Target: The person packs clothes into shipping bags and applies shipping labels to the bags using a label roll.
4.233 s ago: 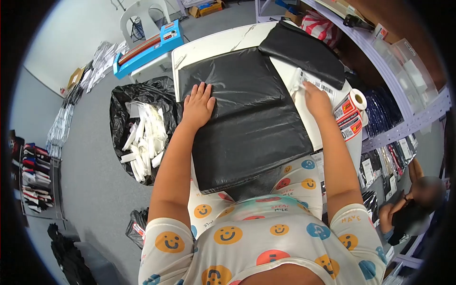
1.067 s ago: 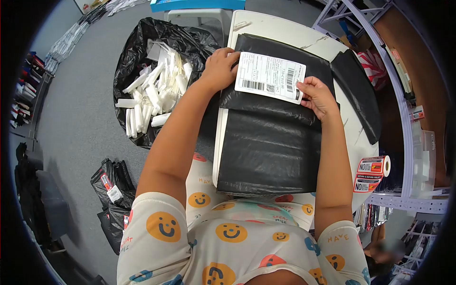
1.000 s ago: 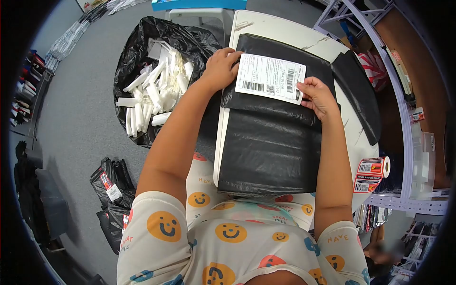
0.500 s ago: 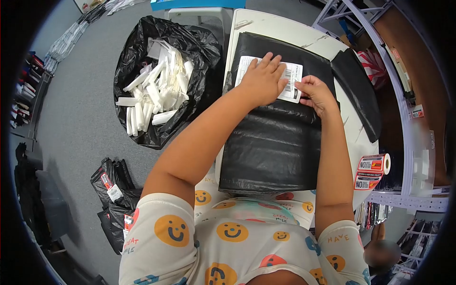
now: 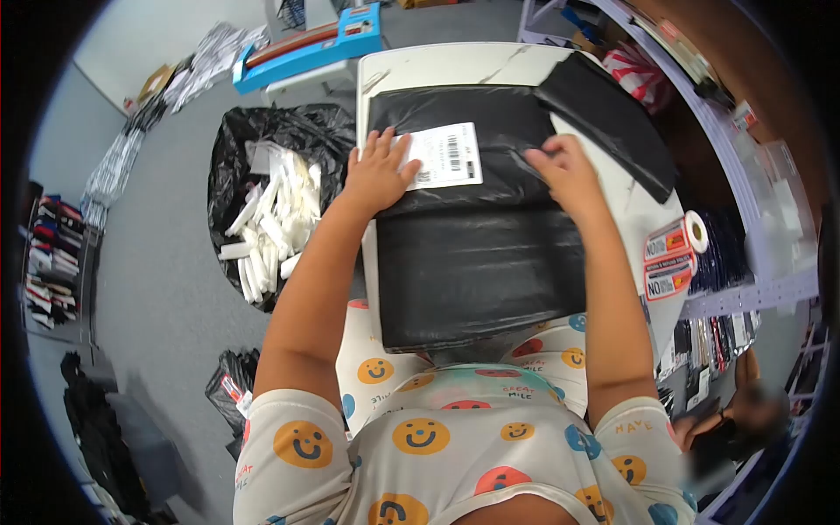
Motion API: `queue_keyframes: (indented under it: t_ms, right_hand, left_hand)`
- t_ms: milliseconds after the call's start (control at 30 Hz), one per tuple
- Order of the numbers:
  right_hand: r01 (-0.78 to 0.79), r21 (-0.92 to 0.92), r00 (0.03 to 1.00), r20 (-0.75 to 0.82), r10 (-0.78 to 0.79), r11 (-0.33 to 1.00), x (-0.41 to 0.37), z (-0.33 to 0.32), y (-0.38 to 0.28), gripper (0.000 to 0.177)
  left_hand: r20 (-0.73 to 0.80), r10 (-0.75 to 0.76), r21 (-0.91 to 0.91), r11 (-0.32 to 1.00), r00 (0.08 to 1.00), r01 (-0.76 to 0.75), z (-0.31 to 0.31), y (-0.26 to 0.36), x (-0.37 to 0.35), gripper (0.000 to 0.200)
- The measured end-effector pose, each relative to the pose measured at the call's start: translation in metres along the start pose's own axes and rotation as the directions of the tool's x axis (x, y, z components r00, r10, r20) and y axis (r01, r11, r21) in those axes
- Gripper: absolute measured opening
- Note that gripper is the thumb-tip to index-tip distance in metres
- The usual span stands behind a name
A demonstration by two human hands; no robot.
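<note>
A black plastic mailer bag lies over the far part of the table, with a white barcode shipping label on it. My left hand rests flat with fingers spread on the label's left end and the plastic around it. To the right of the label, my right hand is at the mailer's right side, its fingers bent in toward the thumb. Anything between those fingertips is too small to make out. Nearer my lap, more black mailers lie in a stack that overhangs the table's front edge.
Folded black plastic lies on the white table at far right. A red-and-white sticker roll stands right. On the floor, a black bag holds white rolled pieces. Shelving lines the right, where another person is partly visible.
My left hand has moved to the label's left end. My right hand has let go of the label's right edge and is now apart from it. The camera view has shifted.
</note>
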State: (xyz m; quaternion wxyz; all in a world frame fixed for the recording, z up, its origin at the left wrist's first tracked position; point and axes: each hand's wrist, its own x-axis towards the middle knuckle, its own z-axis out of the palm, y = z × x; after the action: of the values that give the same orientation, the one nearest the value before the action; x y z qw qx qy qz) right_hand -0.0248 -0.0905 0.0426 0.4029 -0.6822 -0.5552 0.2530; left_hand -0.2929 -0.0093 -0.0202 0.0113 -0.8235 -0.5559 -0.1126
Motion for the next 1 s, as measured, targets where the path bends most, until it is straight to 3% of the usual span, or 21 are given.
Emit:
queue_keyframes:
  t_ms: [33, 67, 100, 133, 167, 233, 300, 333, 367, 433, 500, 567, 667, 833, 1000]
  right_hand:
    - [-0.064, 0.233, 0.994, -0.072, 0.083, 0.970, -0.025, -0.027, -0.008, 0.030]
    - [0.172, 0.181, 0.961, -0.245, -0.125, 0.968, -0.043, -0.056, 0.008, 0.021]
    - [0.186, 0.060, 0.886, -0.441, -0.141, 0.981, -0.063, -0.083, 0.018, 0.015]
    - [0.227, 0.227, 0.849, -0.523, -0.078, 0.947, -0.082, -0.111, 0.035, 0.015]
    - [0.344, 0.268, 0.760, -0.642, -0.100, 0.900, -0.096, -0.133, 0.055, 0.013]
    - [0.238, 0.135, 0.699, -0.712, -0.073, 0.962, -0.124, -0.177, 0.088, 0.017]
    - [0.019, 0.001, 0.754, -0.656, -0.014, 1.000, -0.144, -0.195, 0.108, 0.025]
    - [0.003, -0.053, 0.832, -0.553, -0.032, 0.999, -0.148, -0.201, 0.124, 0.032]
    - [-0.008, -0.030, 0.869, -0.495, -0.008, 1.000, -0.151, -0.202, 0.134, 0.032]
    - [-0.022, 0.022, 0.934, -0.356, 0.029, 0.999, -0.152, -0.196, 0.142, 0.033]
    - [-0.070, 0.100, 0.966, -0.243, 0.092, 0.993, -0.150, -0.200, 0.147, 0.031]
    - [-0.128, 0.220, 0.982, -0.107, 0.155, 0.967, -0.151, -0.205, 0.149, 0.029]
    - [-0.217, 0.379, 0.976, 0.093, 0.196, 0.900, -0.154, -0.215, 0.137, 0.025]
    - [-0.155, 0.417, 0.974, 0.215, 0.069, 0.895, -0.158, -0.212, 0.118, 0.021]
    - [-0.127, 0.475, 0.985, 0.162, 0.055, 0.871, -0.156, -0.206, 0.120, 0.021]
  left_hand:
    - [0.009, -0.003, 0.053, 0.999, 1.000, 0.003, 0.001, 0.004, 0.001, 0.052]
    - [0.013, 0.021, 0.027, 0.999, 1.000, -0.022, 0.000, 0.013, 0.001, 0.051]
    - [0.019, 0.051, -0.003, 0.999, 0.998, -0.051, 0.000, 0.024, 0.000, 0.050]
    - [0.025, 0.086, -0.026, 0.996, 0.996, -0.085, 0.002, 0.039, 0.000, 0.049]
    - [0.038, 0.118, -0.057, 0.992, 0.992, -0.116, 0.002, 0.059, 0.001, 0.048]
    - [0.013, 0.186, -0.095, 0.978, 0.982, -0.184, 0.007, 0.101, 0.006, 0.046]
    - [-0.005, 0.302, -0.192, 0.935, 0.953, -0.298, 0.009, 0.146, 0.006, 0.043]
    - [-0.019, 0.356, -0.242, 0.905, 0.934, -0.350, 0.010, 0.167, 0.005, 0.043]
    - [-0.035, 0.399, -0.285, 0.875, 0.916, -0.392, 0.011, 0.187, 0.003, 0.042]
    - [-0.284, 0.514, -0.341, 0.735, 0.810, -0.586, -0.001, 0.235, -0.010, 0.035]
    - [-0.302, 0.545, -0.576, 0.549, 0.782, -0.605, -0.017, 0.279, -0.023, 0.030]
    - [-0.350, 0.567, -0.612, 0.464, 0.746, -0.640, -0.013, 0.312, -0.035, 0.027]
    - [-0.104, 0.540, -0.761, 0.498, 0.836, -0.416, -0.038, 0.348, -0.062, 0.028]
    - [-0.023, 0.531, -0.755, 0.546, 0.847, -0.363, -0.041, 0.365, -0.063, 0.031]
    - [-0.015, 0.520, -0.766, 0.543, 0.854, -0.344, -0.040, 0.362, -0.056, 0.027]
